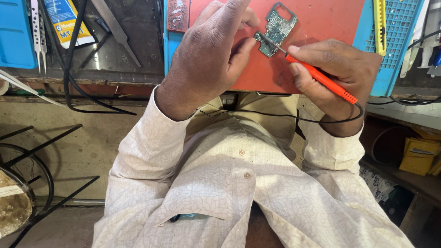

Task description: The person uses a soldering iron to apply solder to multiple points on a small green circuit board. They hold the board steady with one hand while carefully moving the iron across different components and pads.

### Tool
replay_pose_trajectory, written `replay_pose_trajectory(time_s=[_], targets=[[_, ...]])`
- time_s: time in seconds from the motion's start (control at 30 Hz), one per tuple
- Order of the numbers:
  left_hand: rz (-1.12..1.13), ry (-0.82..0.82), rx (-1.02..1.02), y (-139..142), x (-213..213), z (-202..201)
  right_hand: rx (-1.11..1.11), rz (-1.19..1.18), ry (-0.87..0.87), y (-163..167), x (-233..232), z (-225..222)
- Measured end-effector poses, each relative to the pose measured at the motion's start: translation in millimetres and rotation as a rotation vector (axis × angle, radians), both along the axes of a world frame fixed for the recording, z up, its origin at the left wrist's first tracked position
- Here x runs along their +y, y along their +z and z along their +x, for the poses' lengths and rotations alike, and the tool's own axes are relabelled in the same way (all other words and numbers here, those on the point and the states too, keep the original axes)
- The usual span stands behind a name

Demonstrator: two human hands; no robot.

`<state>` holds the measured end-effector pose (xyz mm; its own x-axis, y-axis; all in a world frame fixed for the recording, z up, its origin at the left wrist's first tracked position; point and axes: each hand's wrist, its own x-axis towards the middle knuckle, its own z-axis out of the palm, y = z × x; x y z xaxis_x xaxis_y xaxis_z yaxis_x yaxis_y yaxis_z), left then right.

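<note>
A small green circuit board [278, 28] lies on a red work mat [321, 23] at the bench's near edge. My left hand [209, 55] pinches the board's lower left corner between thumb and fingers. My right hand [337, 69] grips an orange-red probe [321, 78] like a pen. Its metal tip touches the board's lower part. A black lead [285, 115] runs from the probe's back end across my lap.
Tweezers [39, 32] and a metal blade [117, 30] lie on the dark bench at left, beside a blue tray [16, 34]. A blue perforated mat [395, 36] and a yellow knife [380, 20] sit at right. Black cables [73, 87] hang over the bench edge. A yellow box [419, 156] rests low right.
</note>
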<state>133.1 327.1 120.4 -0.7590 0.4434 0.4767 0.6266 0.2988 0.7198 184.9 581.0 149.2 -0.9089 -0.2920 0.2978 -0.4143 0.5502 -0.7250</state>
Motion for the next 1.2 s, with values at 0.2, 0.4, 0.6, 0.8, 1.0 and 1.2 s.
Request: replay_pose_trajectory(time_s=[0.2, 0.4, 0.6, 0.8, 1.0, 1.2], targets=[[0.01, -0.011, -0.02, -1.1, -0.8, 0.7, -0.031, -0.07, 0.032, -0.4, -0.2, 0.7], [-0.003, -0.004, 0.005, -1.2, -0.6, 0.0, -0.046, -0.071, 0.02, 2.4, -2.9, 0.1], [0.009, -0.011, 0.005, -1.2, -0.3, -0.1, -0.046, -0.055, 0.013, 5.7, -4.6, -0.5], [0.012, -0.007, -0.012, -1.1, 0.2, 1.0, -0.072, -0.033, -0.014, 5.6, -4.8, 0.6], [-0.003, 0.005, -0.008, 0.6, 0.8, 0.0, -0.018, -0.06, 0.02, 0.6, -0.9, 0.0], [0.001, 0.002, -0.021, 2.6, 0.3, -0.2, 0.006, -0.036, 0.024, -2.3, 1.7, -0.3]])
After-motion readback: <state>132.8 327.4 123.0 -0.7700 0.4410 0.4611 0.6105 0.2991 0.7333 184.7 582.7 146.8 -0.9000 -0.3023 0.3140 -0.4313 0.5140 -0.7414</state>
